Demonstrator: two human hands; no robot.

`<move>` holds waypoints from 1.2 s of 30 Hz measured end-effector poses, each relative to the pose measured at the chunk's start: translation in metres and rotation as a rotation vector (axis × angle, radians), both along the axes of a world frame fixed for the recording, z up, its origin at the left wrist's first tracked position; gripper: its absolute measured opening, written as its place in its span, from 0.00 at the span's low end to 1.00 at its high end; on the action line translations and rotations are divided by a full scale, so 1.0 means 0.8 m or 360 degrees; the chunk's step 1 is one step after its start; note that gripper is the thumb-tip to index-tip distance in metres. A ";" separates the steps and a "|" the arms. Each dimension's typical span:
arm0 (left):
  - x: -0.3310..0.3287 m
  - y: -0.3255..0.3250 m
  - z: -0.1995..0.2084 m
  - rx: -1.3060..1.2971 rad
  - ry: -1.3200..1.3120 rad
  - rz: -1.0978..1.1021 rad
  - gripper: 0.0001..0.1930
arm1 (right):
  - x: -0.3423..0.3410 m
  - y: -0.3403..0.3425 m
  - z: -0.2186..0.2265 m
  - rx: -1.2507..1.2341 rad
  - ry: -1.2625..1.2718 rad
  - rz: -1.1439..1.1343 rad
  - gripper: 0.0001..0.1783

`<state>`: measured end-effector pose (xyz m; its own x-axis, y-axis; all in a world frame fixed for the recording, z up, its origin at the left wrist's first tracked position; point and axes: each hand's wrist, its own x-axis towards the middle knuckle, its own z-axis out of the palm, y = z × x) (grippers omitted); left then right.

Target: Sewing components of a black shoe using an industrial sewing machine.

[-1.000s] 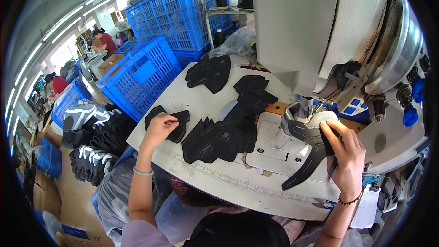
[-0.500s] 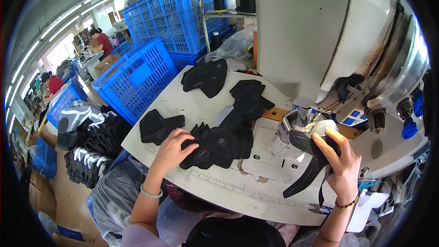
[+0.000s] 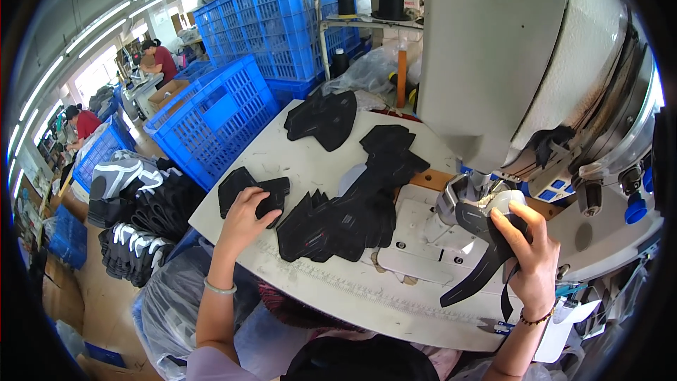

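My left hand [image 3: 243,220] rests over a small stack of black cut pieces [image 3: 233,187] on the left of the white sewing table. Its fingers are bent, with the thumb and forefinger apart on the pieces. My right hand [image 3: 532,257] grips a black shoe upper piece [image 3: 481,268] at the sewing machine head. A long curved strip of it hangs toward the table's front edge. The fingertips press beside a pale rounded part [image 3: 505,201] by the needle area. Between my hands lies a larger spread pile of black pieces [image 3: 338,229].
More black pieces [image 3: 322,118] lie at the table's far edge. The machine's big white head [image 3: 490,56] looms at right. Small blue-handled snips [image 3: 503,327] are near my right wrist. Blue crates [image 3: 211,120] and bundled shoe uppers [image 3: 134,254] stand left; two people work farther back.
My left hand has moved left, from the middle pile to the small left stack. My right hand stays at the machine with the black upper piece, almost unmoved. The view has shifted slightly.
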<state>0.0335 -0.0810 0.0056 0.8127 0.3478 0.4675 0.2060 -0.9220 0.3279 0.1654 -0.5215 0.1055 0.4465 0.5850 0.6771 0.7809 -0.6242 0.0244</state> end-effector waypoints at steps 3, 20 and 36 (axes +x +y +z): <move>0.057 0.016 0.008 -0.0063 -0.0008 -0.0141 0.19 | -0.001 -0.001 0.002 -0.0025 -0.0014 -0.0021 0.36; 0.356 0.087 -0.031 0.0015 0.0599 -0.0224 0.35 | 0.003 -0.009 -0.006 -0.0005 0.0100 -0.0023 0.36; 0.383 0.090 -0.099 0.0712 0.0557 0.0203 0.28 | -0.004 -0.013 0.004 -0.0186 0.0060 -0.0079 0.31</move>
<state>0.3395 -0.0092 -0.0738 0.9098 0.2839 0.3027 0.3507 -0.9159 -0.1954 0.1624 -0.5323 0.1087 0.5008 0.6354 0.5878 0.7508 -0.6568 0.0703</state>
